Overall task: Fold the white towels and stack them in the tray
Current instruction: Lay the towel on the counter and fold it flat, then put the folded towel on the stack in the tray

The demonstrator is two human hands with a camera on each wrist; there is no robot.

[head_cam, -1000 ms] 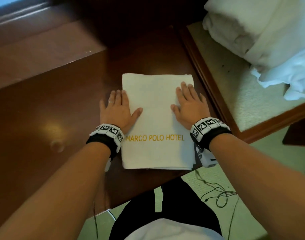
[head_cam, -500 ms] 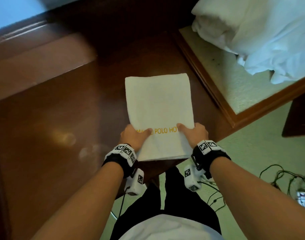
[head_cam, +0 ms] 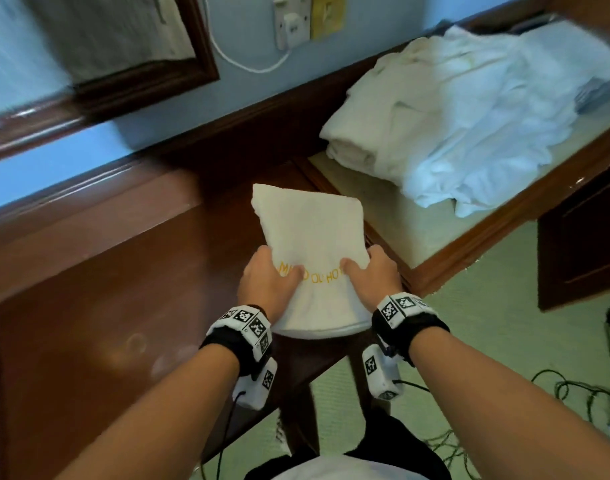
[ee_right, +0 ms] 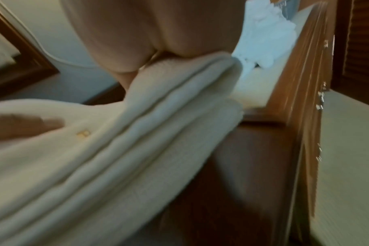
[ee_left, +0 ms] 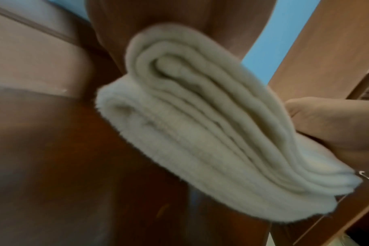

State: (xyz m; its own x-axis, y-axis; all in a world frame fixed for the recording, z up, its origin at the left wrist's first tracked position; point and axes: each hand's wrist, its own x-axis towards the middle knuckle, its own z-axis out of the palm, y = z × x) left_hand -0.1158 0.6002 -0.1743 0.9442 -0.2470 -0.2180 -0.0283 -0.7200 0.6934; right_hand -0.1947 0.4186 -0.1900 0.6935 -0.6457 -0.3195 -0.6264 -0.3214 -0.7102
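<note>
White terry cloth, folded into a compact multi-layer rectangle, is the item in hand: the folded towel (head_cam: 310, 247) is lifted off the dark wooden table (head_cam: 99, 299) and held over the table's right edge, near the tray (head_cam: 414, 233).

The left hand (head_cam: 267, 284) grips the towel's near left side, thumb on top beside the gold lettering and fingers curled underneath. The right hand (head_cam: 371, 278) mirrors this on the near right side, thumb on top and fingers wrapped below. The left wrist view shows the stacked layers edge-on, pinched together at the hand (ee_left: 326, 126). The right wrist view shows the same layers sloping away from the hand (ee_right: 137, 33).

A two-sided grip is judged necessary because the folds are loose. Clamping both near corners keeps the layers aligned, and the far end stays flat rather than drooping open.

The tray sits just right of the table, wood-rimmed with a pale lining. A heap of unfolded white towels (head_cam: 469, 112) occupies its far part, leaving the near lining bare. That bare area is the probable set-down point. The step in hand is judged to be the transfer of the folded towel. The unfolded heap indicates further towels remain to process.
</note>
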